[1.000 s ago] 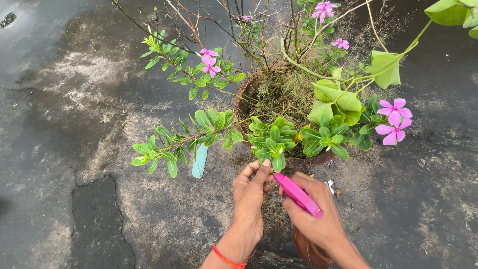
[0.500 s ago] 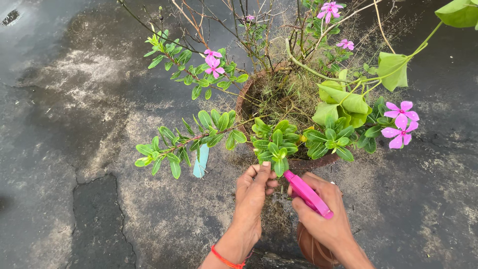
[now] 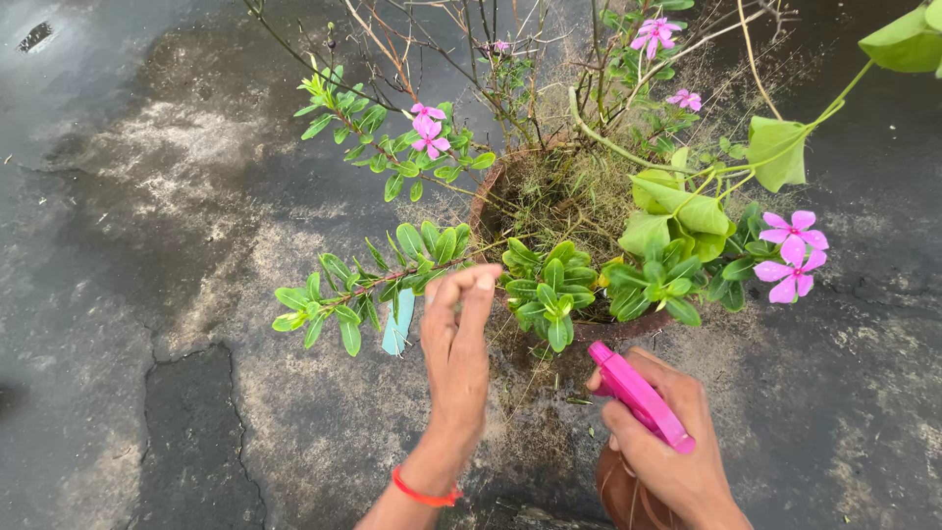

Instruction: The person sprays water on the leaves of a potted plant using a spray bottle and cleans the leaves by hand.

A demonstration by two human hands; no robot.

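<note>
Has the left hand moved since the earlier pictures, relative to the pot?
Yes. The left hand has risen and shifted left, from below the pot rim to beside it.

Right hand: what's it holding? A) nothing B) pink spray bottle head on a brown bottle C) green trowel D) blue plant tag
B: the right hand wraps the brown spray bottle, its pink spray head aimed toward the clay pot; the blue tag lies on the ground, untouched.

Outdoor yard or terrace: wet, cracked dark pavement; round clay pot of pink-flowered plants standing directly on it.
</note>
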